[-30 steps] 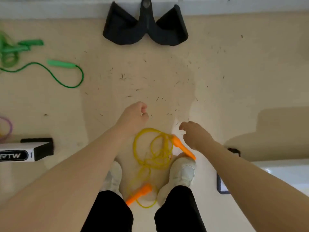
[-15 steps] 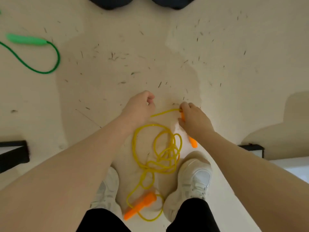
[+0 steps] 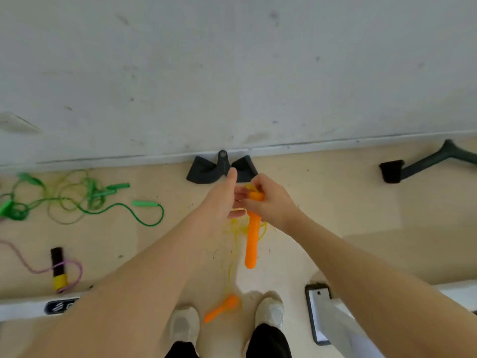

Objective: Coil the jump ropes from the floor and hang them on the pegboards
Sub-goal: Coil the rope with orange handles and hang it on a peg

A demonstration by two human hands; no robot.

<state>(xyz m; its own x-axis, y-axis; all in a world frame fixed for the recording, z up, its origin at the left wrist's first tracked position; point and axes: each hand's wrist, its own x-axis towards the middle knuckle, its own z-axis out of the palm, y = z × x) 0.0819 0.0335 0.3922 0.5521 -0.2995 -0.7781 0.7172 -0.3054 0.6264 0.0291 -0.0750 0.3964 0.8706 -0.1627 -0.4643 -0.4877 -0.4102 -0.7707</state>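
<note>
Yellow jump rope (image 3: 233, 244), smooth tapered orange handles

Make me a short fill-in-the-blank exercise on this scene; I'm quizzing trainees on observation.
1. The right hand grips a jump rope handle coloured ____.
2. The second handle of that rope lies on the floor between the person's ____.
3. The tangled ropes by the wall at far left are ____.
4. The left hand has its fingers ____.

Missing words: orange; shoes; green; straight

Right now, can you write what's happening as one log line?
step: lifting yellow rope | right hand: grips orange handle | left hand: open beside it | other handle: on floor
</note>
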